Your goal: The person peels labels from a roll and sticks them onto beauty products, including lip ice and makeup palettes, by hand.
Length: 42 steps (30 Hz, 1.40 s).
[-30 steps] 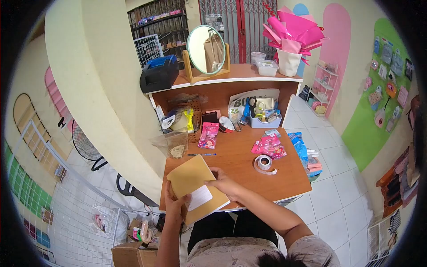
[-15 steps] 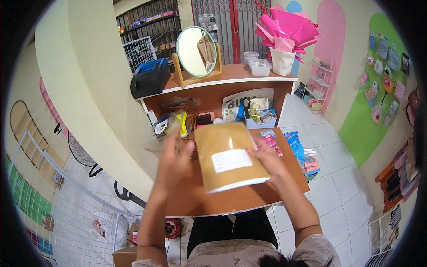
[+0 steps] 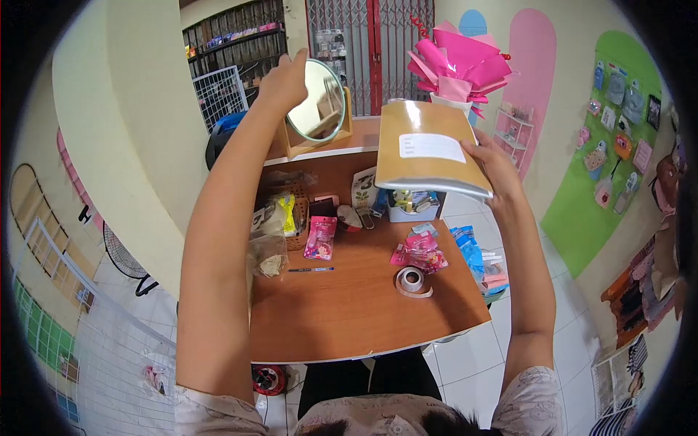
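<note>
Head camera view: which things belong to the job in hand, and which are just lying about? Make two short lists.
Likely in the job:
- brown-covered notebook with white label, held in the right hand

Apparently just lying about:
- blue pen
- roll of white tape
- upright pink packet
- pile of pink packets

Counter (image 3: 349, 320), wood-brown: pink packet (image 3: 321, 237), blue pen (image 3: 311, 269), white tape roll (image 3: 411, 279), pile of pink packets (image 3: 420, 251), clear bag (image 3: 269, 259), woven basket (image 3: 297, 238). Raised shelf (image 3: 361, 138): round mirror (image 3: 317, 100) in wooden stand, wrapped pink bouquet (image 3: 463, 64).
</note>
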Each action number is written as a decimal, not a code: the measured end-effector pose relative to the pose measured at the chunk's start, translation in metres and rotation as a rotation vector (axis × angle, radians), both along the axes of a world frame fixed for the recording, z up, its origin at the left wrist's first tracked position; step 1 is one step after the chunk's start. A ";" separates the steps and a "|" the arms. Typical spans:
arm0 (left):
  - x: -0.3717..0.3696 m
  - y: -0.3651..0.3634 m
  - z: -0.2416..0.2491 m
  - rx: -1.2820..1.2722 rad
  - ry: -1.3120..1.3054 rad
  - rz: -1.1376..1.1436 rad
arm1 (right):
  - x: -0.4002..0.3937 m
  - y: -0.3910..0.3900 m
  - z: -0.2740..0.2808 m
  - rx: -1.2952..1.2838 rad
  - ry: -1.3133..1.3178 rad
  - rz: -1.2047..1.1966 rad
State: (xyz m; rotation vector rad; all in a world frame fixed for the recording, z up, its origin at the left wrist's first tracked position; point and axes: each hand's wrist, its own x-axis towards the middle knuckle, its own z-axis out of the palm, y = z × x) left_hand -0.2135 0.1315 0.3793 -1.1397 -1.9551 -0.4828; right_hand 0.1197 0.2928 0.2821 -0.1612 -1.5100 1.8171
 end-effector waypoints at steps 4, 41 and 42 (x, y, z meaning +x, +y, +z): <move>-0.047 0.003 0.013 0.013 -0.067 -0.078 | -0.033 0.012 0.015 -0.014 -0.009 -0.054; -0.050 0.002 0.014 -0.160 -0.122 0.027 | -0.246 0.039 0.005 1.227 -0.707 -0.622; -0.051 0.002 0.011 -0.131 -0.105 0.019 | -0.242 0.035 0.008 1.232 -0.736 -0.611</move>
